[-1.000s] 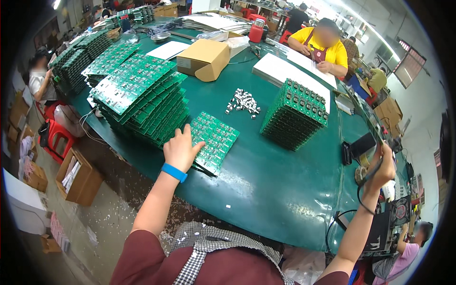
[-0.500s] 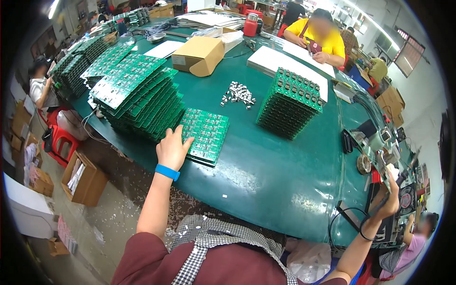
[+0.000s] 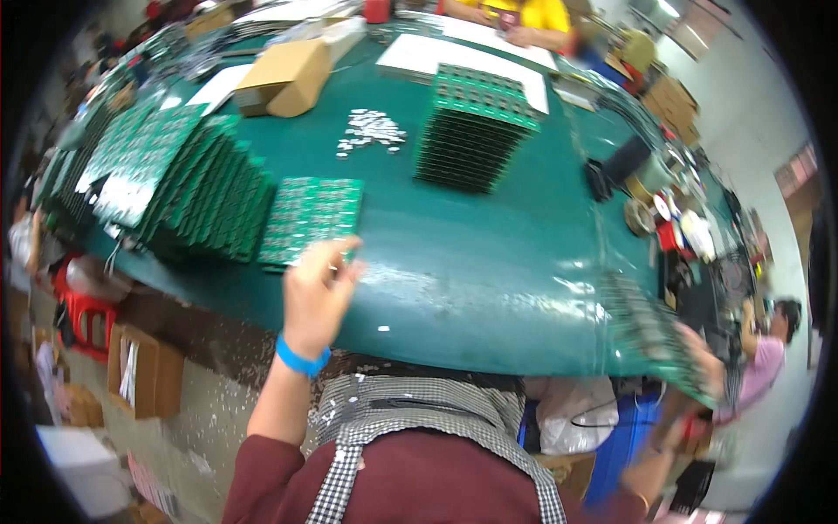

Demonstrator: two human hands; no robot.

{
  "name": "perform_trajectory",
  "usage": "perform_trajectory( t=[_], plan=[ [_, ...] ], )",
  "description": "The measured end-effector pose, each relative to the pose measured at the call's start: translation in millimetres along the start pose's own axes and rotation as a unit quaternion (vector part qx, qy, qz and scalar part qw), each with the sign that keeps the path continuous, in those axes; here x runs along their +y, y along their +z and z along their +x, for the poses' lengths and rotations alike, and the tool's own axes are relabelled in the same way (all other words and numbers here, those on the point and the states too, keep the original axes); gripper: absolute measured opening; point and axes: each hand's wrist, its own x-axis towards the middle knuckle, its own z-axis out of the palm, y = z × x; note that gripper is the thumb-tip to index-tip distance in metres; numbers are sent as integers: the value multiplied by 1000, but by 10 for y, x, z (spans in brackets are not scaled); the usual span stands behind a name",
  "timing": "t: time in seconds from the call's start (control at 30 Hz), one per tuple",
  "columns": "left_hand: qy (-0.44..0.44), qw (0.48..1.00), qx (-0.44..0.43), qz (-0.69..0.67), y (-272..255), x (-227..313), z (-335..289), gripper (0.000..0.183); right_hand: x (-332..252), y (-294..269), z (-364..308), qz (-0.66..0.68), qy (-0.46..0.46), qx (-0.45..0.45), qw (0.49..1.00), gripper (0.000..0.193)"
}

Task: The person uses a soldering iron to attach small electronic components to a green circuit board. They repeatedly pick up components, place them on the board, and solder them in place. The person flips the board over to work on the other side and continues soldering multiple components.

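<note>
My left hand [image 3: 319, 288], with a blue band at its wrist, is over the near right corner of a low stack of green circuit boards [image 3: 310, 218]. Its fingers are half curled, a gap showing between them and the thumb, and nothing is in them. On the right, my right hand [image 3: 701, 360] grips a green circuit board [image 3: 655, 332] by its outer end, tilted above the table edge. Motion smears both hand and board. A tall leaning stack of circuit boards [image 3: 192, 188] stands left of the low one.
Small whitish parts [image 3: 371, 131] lie heaped mid-table. Beyond are a squared stack of boards [image 3: 476, 131], white sheets [image 3: 410, 57] and an open cardboard box [image 3: 284, 79]. Tools and a tape roll [image 3: 639, 217] crowd the right side. A person in yellow [image 3: 546, 16] sits opposite.
My right hand has brought the board from the tool area down and inward over the table's right side. My left hand has come off the low stack's left edge to its near right corner.
</note>
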Motion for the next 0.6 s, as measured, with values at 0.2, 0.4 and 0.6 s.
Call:
perform_trajectory(
  t=[0.2, 0.4, 0.6],
  plan=[
    [242, 959, -115, -91, 482, 349, -406, 42, 229, 1755, -508, 170, -61, 34, 983, 19],
    [202, 977, -72, -19, 545, 87, -434, 29, 45, 2008, -606, 90, -53, -4, 995, 22],
    [168, 982, -70, -42, 598, 72, -474, 31, 23, 1999, -615, 72, -45, -9, 996, 23]
  ],
)
